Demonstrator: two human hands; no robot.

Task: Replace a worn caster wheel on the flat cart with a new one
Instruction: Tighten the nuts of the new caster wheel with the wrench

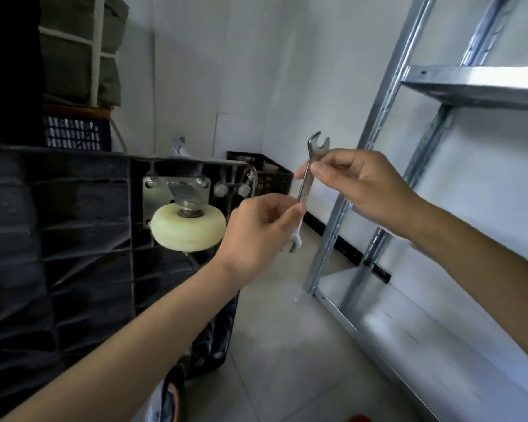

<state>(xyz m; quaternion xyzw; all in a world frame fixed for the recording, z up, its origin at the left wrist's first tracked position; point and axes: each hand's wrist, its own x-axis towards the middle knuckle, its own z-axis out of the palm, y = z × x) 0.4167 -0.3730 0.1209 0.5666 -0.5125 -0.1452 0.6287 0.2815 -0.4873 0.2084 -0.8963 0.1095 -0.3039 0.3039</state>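
Two hands: left hand and right hand both pinch the double-ended wrench.
Caster wheel: mounted on upturned cart, just left of the left hand.

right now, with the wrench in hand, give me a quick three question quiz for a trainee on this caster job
1. True or false: the wrench is already on a bolt of the mounting plate.
2. Which hands hold the wrench? A left only, B right only, C both.
3. Fill in: the cream caster wheel is fixed to the underside of the black ____.

Key: 1 false, it is held in the air. 2 C, left hand low, right hand high. 3 cart.
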